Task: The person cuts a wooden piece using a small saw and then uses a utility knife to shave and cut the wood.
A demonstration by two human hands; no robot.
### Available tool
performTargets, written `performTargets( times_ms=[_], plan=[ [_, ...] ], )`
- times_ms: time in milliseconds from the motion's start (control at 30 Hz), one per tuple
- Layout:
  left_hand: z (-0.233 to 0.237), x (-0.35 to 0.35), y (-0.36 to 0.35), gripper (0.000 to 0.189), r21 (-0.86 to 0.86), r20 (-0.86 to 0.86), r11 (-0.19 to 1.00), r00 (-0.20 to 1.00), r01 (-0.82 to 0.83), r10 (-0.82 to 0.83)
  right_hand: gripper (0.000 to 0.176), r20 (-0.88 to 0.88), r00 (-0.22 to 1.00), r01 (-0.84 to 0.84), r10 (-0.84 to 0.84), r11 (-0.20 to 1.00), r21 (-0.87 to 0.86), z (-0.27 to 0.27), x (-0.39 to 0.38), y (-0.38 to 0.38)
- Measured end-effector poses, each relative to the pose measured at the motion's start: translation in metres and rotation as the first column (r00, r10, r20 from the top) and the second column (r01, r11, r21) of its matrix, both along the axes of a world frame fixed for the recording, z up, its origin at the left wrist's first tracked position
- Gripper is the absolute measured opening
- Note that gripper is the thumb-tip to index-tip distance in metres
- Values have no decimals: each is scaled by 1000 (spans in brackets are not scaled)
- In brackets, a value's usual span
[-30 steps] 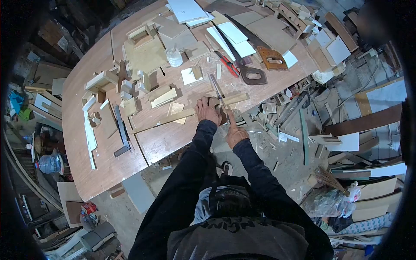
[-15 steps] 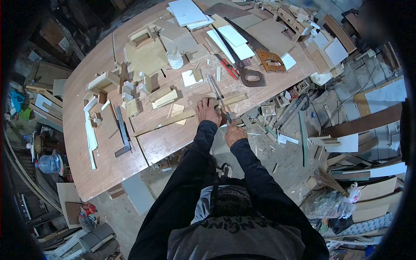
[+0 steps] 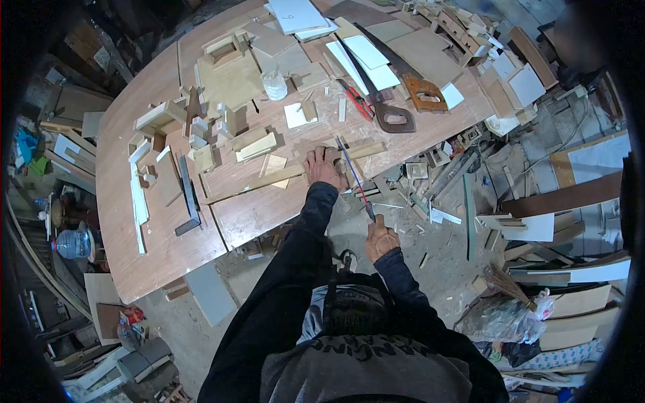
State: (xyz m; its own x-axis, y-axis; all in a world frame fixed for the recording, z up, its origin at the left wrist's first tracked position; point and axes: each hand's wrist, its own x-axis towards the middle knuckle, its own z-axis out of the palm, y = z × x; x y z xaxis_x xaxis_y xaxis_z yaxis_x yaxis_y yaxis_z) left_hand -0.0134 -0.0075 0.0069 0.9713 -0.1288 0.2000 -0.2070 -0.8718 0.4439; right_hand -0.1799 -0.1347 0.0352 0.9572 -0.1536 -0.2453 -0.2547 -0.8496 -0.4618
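My left hand (image 3: 322,167) is closed over a long wooden strip (image 3: 272,178), pressing it on the table near the front edge. The strip runs sideways and shows again to the right of that hand. In my right hand (image 3: 381,240), fingers wrap round the dark handle of a slim handsaw (image 3: 353,166). Its narrow blade, with blue and red along it, crosses the strip just right of my left hand. The saw's tip points away from me over the tabletop, while the handle hangs past the table edge. A thin light wood piece (image 3: 274,168) lies under the strip.
On the table (image 3: 255,221) lie red-handled pliers (image 3: 356,101), a dark-handled saw (image 3: 395,119), a wooden-handled saw (image 3: 424,93), a plastic container (image 3: 274,86) and a metal square (image 3: 189,198). White panels (image 3: 366,64) lie farther back. Offcuts litter the floor at right.
My right hand has drawn back toward me and slightly right, pulling the saw with it. My left hand stays in place on the strip.
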Motion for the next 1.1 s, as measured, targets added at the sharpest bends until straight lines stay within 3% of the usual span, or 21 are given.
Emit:
performTargets(
  times_ms=[67,133,233,367,433,533,567,667,900,1000,1067,1100],
  plan=[
    [-3,0,-1,50,-3,29,1000,999,-20,20,27,-61,997,49,-47,999,22,-7,2,3],
    [-5,1,-1,51,-11,59,1000,998,-29,30,21,43,996,66,-72,989,132,-10,2,3],
    [-11,3,-1,52,-14,51,1000,998,-24,24,22,45,999,-28,27,1000,8,-7,3,6],
    [-10,3,0,51,-23,93,999,995,-24,26,23,-23,999,23,-21,997,68,-9,25,6],
    [-17,4,0,50,17,130,999,991,-28,26,33,104,978,-176,182,982,-67,-28,54,9],
    [-26,7,0,50,-12,156,999,987,-37,38,46,194,941,-289,278,957,32,-67,74,3],
    [-25,7,-1,49,-13,139,1000,990,-22,24,56,167,951,-259,262,965,-38,-69,73,3],
    [-20,6,-1,47,10,95,999,995,-32,31,56,4,982,-186,186,981,-64,-54,79,8],
    [-15,2,5,45,-23,145,999,989,42,-38,53,70,970,-231,233,972,-27,-60,74,9],
    [-15,1,3,44,-59,129,997,991,44,-36,45,124,965,-212,230,967,-138,-59,75,7],
    [-20,3,2,45,-51,140,998,989,47,-40,35,144,989,-45,30,993,106,-52,75,7],
    [-23,4,3,46,-38,146,999,989,39,-33,35,147,989,-37,21,994,106,-41,74,8]
  ],
)
